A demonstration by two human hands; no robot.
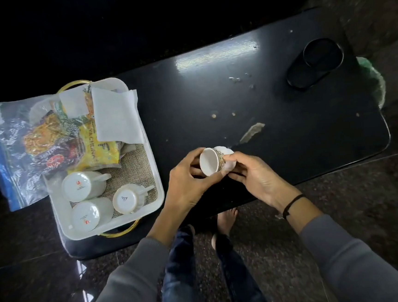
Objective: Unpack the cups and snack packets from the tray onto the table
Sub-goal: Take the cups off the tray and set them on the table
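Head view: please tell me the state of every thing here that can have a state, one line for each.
Gold-banded cup: tipped on its side, held above the table by both hands.
Left hand: gripping the cup.
Right hand: gripping the cup.
Three cups in the tray: upside down, bases up.
Tray: still loaded.
Snack packets: lying in the tray.
Plastic zip bag: lying partly over the tray's far-left edge.
White napkin: folded.
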